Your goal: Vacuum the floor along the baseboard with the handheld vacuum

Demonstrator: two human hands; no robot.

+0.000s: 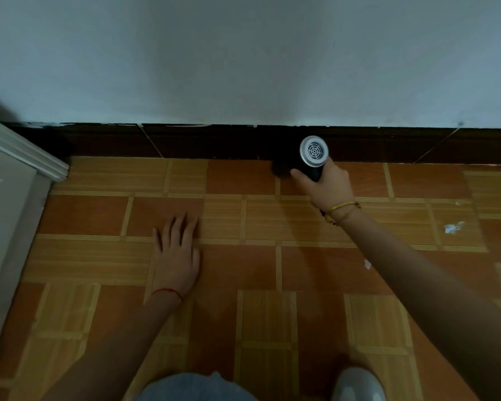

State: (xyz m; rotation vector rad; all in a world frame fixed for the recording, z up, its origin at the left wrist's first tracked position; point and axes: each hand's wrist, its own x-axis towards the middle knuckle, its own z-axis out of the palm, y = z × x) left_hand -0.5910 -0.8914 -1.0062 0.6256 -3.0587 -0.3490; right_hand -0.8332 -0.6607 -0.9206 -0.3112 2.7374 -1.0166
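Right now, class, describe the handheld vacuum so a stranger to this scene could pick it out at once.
Follow the dark baseboard under the pale wall rightwards to where the right hand reaches the floor's edge. The handheld vacuum is the black body gripped there; its round silver end with a web-like grille sets it apart.

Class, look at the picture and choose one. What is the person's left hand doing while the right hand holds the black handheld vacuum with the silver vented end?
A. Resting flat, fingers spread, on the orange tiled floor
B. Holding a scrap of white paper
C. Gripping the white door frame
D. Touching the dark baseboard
A: the left hand lies palm-down with fingers spread on the orange tiled floor, apart from the dark baseboard, holding nothing.
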